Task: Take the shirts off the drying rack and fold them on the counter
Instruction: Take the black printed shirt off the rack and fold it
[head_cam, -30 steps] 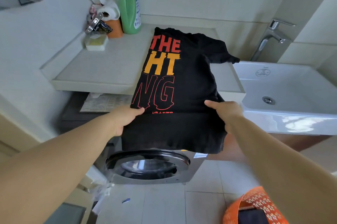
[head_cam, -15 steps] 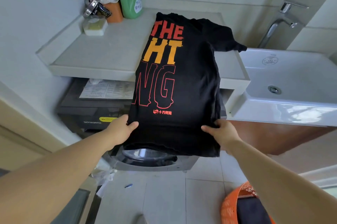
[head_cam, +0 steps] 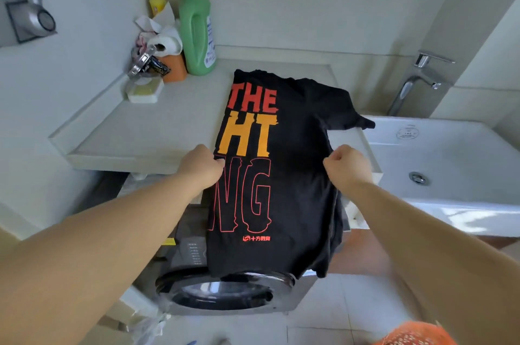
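A black shirt [head_cam: 284, 176], narrowed lengthwise, lies with its collar end on the tabletop [head_cam: 157, 131] and its lower half hanging off the near edge over the washing machine [head_cam: 225, 297]. Red and orange letters run down its front. The left hand [head_cam: 201, 166] and right hand [head_cam: 347, 166] each pinch a side edge with curled fingers.

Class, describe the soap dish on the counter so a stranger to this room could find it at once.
Start at the pale counter above the washing machine and look to its back left corner, where bottles and clutter stand. In front of that clutter, nearest the counter's left edge, lies the soap dish. It is the only low, flat, white item there, holding something yellowish, while its neighbours, like the green bottle, stand tall.
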A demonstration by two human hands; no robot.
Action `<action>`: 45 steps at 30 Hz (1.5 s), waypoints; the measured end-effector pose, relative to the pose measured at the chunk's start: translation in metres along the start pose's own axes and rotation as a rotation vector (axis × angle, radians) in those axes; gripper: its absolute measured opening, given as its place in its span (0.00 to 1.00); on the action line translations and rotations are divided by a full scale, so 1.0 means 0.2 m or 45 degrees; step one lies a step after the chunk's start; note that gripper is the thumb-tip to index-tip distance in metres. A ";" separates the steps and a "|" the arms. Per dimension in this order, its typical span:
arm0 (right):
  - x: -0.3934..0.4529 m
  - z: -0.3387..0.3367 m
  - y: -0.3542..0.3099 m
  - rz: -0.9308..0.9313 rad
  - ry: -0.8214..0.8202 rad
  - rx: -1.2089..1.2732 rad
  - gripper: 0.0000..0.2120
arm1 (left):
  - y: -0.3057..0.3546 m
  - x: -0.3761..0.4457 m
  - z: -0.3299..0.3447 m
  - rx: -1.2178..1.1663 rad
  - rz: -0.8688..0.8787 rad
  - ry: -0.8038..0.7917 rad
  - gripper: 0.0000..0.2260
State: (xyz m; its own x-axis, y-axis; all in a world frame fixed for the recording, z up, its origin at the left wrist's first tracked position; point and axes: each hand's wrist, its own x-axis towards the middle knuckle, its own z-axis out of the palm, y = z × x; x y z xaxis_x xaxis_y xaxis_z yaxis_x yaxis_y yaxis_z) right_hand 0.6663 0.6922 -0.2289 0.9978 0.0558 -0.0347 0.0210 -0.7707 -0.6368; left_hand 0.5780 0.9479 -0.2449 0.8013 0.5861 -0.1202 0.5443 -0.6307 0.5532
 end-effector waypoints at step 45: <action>1.74 0.02 0.06 0.682 0.082 0.472 0.18 | 0.96 1.54 0.55 0.703 0.280 -0.382 0.41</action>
State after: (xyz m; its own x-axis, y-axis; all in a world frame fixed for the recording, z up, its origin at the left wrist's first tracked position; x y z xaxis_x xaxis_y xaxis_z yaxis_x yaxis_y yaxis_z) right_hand 1.0140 0.7047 -0.2516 0.8663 -0.3219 -0.3820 -0.4913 -0.4106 -0.7681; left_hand 0.9568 0.9517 -0.2670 0.8993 0.2973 -0.3208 0.3434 -0.9342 0.0968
